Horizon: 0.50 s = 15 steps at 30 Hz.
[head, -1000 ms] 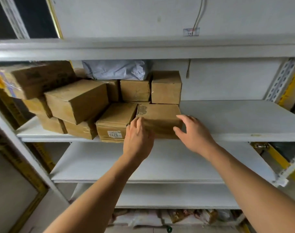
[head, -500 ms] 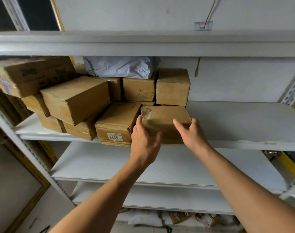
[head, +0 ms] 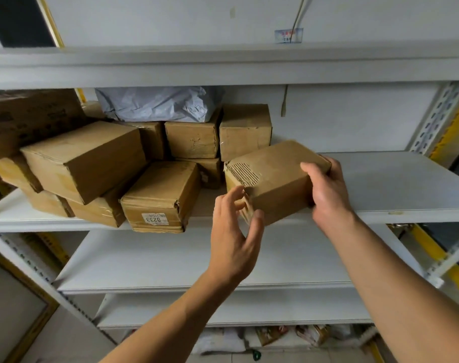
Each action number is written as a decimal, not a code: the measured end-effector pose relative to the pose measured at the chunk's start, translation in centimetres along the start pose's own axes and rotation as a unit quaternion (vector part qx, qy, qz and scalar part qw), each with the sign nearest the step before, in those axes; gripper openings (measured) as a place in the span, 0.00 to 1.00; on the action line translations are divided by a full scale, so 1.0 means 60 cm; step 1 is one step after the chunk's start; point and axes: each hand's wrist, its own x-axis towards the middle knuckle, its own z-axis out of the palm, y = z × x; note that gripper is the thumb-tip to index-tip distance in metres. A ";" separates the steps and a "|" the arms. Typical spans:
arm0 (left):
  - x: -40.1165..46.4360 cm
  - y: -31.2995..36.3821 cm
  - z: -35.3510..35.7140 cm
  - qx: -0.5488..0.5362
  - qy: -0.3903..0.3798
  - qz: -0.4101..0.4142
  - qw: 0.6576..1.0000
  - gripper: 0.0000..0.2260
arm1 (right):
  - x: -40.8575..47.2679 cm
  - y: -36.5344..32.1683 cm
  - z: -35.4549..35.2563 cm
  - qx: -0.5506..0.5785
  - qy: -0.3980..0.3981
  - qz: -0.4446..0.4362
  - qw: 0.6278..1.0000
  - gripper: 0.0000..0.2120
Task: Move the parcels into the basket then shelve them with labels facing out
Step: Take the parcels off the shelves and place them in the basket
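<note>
Cardboard parcel (head: 273, 179) right of the 0233 box (head: 157, 197) is gripped by my right hand (head: 328, 197), left hand (head: 233, 244) open beside it (shelving step), next I'd guess turn its label outward.

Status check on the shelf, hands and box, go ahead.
Right hand grips the box, tilted. Left hand open, at its near corner. Labelled box close on the left.

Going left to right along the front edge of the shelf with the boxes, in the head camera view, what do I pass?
Tilted big box → box with the 0233 label → left hand → torn-corner box → right hand → bare shelf.
</note>
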 end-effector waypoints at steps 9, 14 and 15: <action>0.094 -0.023 0.002 -0.262 -0.248 -0.354 0.863 0.33 | -0.003 -0.039 -0.106 -0.010 0.008 0.013 1.000 0.09; 0.054 -0.021 0.054 -0.315 -0.286 -0.345 0.836 0.19 | -0.034 -0.017 -0.151 -0.040 0.018 0.012 0.999 0.22; 0.043 -0.022 0.069 -0.318 -0.280 -0.341 0.839 0.18 | -0.041 -0.011 -0.162 -0.043 0.025 0.019 0.999 0.29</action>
